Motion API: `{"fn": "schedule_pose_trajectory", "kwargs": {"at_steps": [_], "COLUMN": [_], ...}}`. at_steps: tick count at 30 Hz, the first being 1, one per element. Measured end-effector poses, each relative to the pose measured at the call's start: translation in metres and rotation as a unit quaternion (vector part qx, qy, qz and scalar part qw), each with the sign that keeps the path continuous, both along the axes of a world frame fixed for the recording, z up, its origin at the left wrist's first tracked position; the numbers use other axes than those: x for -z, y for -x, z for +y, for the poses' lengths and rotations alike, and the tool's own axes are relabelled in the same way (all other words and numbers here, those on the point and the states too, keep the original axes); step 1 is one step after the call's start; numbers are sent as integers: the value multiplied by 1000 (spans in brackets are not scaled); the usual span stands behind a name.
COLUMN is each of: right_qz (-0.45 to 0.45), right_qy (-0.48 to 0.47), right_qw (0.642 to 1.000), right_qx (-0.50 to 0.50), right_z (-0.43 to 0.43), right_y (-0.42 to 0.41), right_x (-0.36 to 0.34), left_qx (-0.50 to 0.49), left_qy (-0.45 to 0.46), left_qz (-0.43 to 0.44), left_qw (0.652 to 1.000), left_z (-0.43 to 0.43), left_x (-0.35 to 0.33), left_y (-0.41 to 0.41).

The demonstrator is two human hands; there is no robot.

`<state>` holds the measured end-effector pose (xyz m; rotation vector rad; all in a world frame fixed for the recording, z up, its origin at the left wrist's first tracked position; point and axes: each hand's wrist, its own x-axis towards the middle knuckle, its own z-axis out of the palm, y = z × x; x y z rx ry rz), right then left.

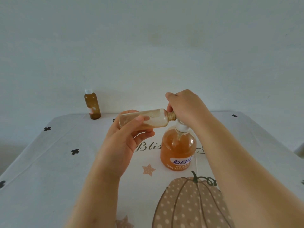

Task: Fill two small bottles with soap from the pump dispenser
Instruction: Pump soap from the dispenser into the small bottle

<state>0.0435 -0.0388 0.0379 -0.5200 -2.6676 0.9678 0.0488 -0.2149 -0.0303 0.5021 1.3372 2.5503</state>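
Note:
A round pump dispenser (178, 150) of orange soap stands mid-table. My right hand (184, 106) sits on top of its pump head, fingers curled over it and hiding the nozzle. My left hand (130, 129) grips a small clear bottle (153, 118), held nearly level with its open threaded neck at the pump spout. A thin streak of soap lies along the inside of this bottle. A second small bottle (92, 104), brown with soap and closed by a white cap, stands upright at the table's far left edge.
The table carries a white cloth (49, 170) printed with a pumpkin, stars, black clovers and script lettering. A plain pale wall rises right behind the table's far edge.

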Motion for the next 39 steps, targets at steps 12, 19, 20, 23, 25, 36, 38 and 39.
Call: {"fn": "schedule_pose_trajectory", "kwargs": {"at_steps": [12,19,20,23,25,36,38,39], "right_qz": [10,-4,-2,3,10,24,19,16], "right_qy": [-3,-1,-2,2,0,12,13,15], "right_qw": [1000,1000,1000,1000,1000,1000,1000,1000], "right_qx": [-1,5,5,7,6,-2,1,3], "right_z": [-3,-5,-4,-3,-3,-2,-3,-3], "right_y": [-9,-6,-6,-5,-4,-5,-5,-5], "right_x": [-20,-16,-16,-16,-14,-1,-2,-2], "left_qx": [1,4,4,1,-2,-6,-8,-8], "left_qy": [-11,-17,-17,-12,-9,-2,-1,-2], "left_qz": [10,5,3,3,5,-3,-5,-6], "left_qw": [1000,1000,1000,1000,1000,1000,1000,1000], "left_z": [0,0,0,1,1,0,0,0], "left_x": [-5,-4,-4,-5,-5,-1,-1,-1], "left_y": [-5,-7,-7,-6,-5,-2,-3,-3]}}
